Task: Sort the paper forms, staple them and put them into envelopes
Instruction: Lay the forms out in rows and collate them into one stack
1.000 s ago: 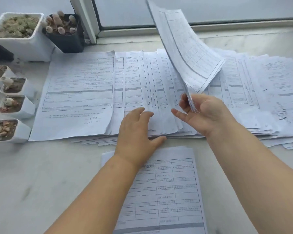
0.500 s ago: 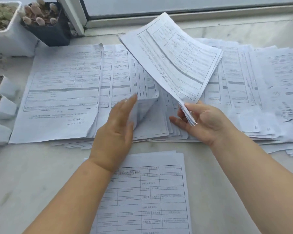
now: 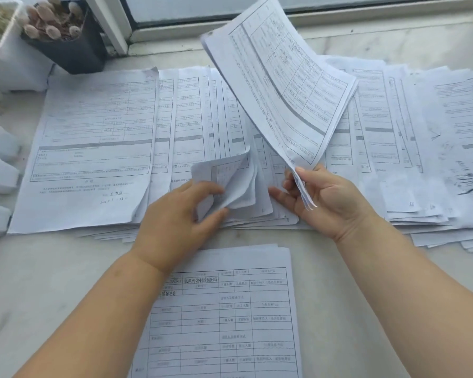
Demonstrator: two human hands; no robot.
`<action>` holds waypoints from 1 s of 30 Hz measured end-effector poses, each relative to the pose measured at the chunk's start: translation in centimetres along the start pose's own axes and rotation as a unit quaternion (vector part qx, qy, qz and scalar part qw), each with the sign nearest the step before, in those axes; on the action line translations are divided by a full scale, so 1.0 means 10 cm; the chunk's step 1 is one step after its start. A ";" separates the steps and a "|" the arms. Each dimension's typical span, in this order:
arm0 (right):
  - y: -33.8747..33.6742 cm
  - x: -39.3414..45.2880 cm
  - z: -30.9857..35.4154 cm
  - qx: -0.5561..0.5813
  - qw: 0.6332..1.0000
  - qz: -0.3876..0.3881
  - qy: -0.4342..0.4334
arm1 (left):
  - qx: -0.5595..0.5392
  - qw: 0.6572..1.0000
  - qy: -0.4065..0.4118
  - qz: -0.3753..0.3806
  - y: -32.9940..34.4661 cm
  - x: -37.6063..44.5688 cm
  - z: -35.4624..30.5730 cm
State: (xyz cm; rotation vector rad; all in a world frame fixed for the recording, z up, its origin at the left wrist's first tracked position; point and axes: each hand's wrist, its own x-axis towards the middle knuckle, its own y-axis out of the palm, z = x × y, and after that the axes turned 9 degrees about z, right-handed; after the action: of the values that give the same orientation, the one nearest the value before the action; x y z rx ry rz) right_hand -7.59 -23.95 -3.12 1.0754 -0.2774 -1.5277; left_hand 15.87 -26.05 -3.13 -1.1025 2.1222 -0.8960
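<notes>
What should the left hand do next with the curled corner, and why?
Probably peel that one sheet free and lift it. The left hand pinches the curled corner in the spread forms, while the right hand holds a raised bundle.

The forms spread along the sill are thin white paper, matt, printed with grey and black tables; some sheets are creased, and those at the far right are smudged with dark ink. The lifted sheets bend softly, like ordinary office paper. The sill looks like pale polished stone with faint grey veins and a dull sheen. The white pot and the black pot look like smooth plastic. The window frame is smooth and white.
</notes>
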 end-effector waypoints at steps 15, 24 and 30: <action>-0.06 0.01 -0.05 0.017 0.999 0.038 -0.032 | 0.122 0.992 0.027 -0.012 0.11 -0.04 -0.03; -0.06 0.00 -0.06 0.035 0.998 0.037 -0.037 | 0.007 1.000 -0.004 -0.009 0.04 -0.03 0.02; -0.04 -0.01 -0.05 0.024 0.999 0.016 -0.038 | -0.076 0.994 0.024 -0.069 0.10 -0.06 -0.02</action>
State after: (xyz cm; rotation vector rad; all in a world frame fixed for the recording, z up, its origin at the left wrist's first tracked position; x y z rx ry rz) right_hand -7.49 -23.52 -3.67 1.0461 -0.3843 -1.5420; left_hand 15.59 -25.00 -3.71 -1.3297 2.2049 -0.8409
